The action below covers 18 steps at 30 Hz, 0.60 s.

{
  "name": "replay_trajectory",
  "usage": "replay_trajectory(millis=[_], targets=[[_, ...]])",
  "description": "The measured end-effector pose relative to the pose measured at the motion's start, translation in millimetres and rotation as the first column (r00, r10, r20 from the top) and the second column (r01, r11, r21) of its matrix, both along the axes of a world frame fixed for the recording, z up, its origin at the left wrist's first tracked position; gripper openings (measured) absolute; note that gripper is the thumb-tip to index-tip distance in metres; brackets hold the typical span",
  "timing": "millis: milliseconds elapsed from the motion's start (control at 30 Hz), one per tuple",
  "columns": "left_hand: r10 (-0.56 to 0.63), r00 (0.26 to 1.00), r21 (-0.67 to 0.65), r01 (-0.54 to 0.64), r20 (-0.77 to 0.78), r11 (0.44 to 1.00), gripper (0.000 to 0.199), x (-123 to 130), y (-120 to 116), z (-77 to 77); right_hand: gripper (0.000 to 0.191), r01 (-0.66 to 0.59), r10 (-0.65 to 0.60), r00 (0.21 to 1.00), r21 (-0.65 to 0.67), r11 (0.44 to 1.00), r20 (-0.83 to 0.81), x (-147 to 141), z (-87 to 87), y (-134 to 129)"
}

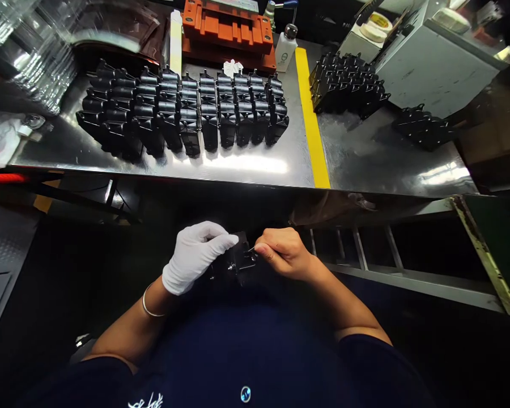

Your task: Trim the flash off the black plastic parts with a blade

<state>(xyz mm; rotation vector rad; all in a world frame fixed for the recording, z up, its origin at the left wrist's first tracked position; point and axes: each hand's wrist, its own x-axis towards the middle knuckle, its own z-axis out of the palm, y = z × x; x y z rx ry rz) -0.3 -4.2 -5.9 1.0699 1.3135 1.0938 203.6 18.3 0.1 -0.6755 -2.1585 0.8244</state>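
Observation:
In front of my dark blue shirt, my left hand (198, 252) wears a white glove and is closed on a black plastic part (243, 263). The part's outline is hard to tell against the dark background, though small glints show along its edges. On the other side of it is my right hand (284, 251), bare, with thumb and fingers pinched together. A thin light-coloured piece (251, 249) sticks out of that pinch and reaches to the black part. Most of this piece is hidden in my fingers, so its kind cannot be made out.
Rows of black plastic parts (187, 113) stand on the metal table (255, 164). More black parts (346, 85) lie right of the yellow tape (310, 119). Behind are an orange fixture (227, 31) and a white bottle (285, 50). A metal frame (408, 280) stands below right.

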Motion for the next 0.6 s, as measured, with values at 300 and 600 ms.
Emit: replay_trajectory(millis=[300, 600], targets=[[-0.072, 0.997, 0.025, 0.072, -0.017, 0.997, 0.018, 0, -3, 1.9, 0.047, -0.337, 0.308, 0.941, -0.361, 0.869, -0.138, 11, 4.1, 5], [-0.033, 0.998, 0.017, 0.034, -0.045, 0.999, 0.021, 1, 0, 5.8, 0.053, -0.071, 0.062, 0.981, 0.041, 0.997, 0.185, -1, 3.9, 2]])
